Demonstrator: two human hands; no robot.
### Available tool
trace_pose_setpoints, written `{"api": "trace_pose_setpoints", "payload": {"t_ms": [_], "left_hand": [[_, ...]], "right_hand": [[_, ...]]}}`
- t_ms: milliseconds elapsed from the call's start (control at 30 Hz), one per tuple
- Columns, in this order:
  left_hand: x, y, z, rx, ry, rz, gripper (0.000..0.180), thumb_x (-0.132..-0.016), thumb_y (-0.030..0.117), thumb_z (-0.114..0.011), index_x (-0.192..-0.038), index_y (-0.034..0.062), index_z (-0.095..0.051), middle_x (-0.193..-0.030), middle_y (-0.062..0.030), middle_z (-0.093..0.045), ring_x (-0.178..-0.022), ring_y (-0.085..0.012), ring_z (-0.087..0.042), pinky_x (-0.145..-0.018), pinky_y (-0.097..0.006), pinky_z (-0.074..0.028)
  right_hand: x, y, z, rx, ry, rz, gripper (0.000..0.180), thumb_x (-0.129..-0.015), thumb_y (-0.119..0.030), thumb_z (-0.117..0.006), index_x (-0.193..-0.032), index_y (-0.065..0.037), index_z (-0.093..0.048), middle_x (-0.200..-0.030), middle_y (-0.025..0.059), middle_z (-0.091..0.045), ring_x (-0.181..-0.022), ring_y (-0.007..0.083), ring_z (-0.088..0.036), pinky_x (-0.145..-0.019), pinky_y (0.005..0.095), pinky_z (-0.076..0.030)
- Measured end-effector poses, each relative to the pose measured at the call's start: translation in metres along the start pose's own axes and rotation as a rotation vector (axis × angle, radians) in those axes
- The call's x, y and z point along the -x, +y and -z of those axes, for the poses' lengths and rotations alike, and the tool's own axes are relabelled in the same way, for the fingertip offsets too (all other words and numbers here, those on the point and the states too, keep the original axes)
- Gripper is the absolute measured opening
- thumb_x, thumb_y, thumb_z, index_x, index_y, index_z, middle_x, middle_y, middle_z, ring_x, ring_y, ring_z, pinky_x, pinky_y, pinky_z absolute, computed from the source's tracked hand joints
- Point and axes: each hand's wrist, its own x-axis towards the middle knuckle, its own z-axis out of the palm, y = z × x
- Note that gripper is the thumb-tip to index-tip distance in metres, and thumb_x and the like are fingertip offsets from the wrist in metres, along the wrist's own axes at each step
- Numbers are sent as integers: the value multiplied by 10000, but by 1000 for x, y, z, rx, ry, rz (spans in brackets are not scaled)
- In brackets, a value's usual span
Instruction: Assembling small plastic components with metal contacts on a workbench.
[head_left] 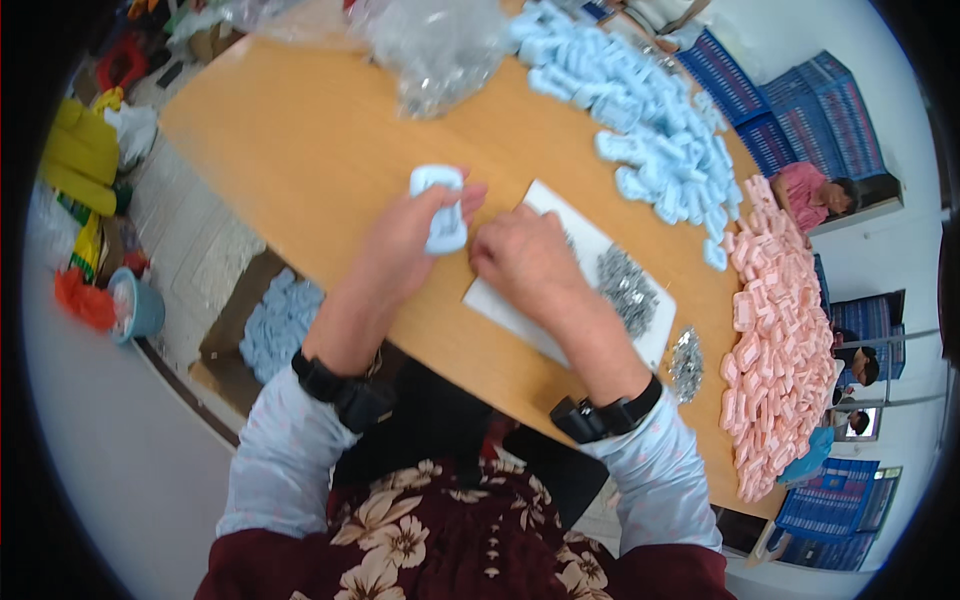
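A light-blue, oblong plastic piece (445, 243) with rounded ends sits in the left hand's (405, 234) grip, both ends showing past the thumb; small silver metal parts (628, 290) lie heaped to the grip's right.

It's a wide fisheye worn on the head, left one of a pair, aimed steeply down past the wearer's own flowered clothing (430, 530). The left hand (400, 238), gripping a light-blue piece (453, 243), lands a bit up and left of centre, fairly close to the lens, with the right hand (530, 255) just right of that grip. Forearms (347, 318) come in from below it. Tabletop (320, 140) fans out around it, edges bowed; floor (205, 215) shows off left. Far right of the grip, a co-worker (800, 192) appears tipped sideways.
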Motion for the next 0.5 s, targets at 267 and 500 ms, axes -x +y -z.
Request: {"api": "trace_pose_setpoints", "payload": {"t_ms": [267, 500], "left_hand": [[2, 1, 5, 8, 7, 49, 510, -917, 74, -478, -1392, -73, -364, -1295, -237, -548, -1220, -304, -550, -1031, -378, -451], [0, 2, 3, 17, 13, 59, 472, -914, 74, -480, -1364, -42, -400, -1254, -215, -573, -1193, -298, -565, -1022, -387, -459]], "right_hand": [[1, -11, -8, 113, -46, -59, 92, -810, -205, -654, -831, -124, -693, -844, 22, -675, -919, 248, -588, -787, 417, -402], [1, -12, -5, 80, -79, -118, 93, -830, -196, -640, -852, -120, -688, -886, 23, -684, -942, 248, -592, -816, 423, -397]]}}
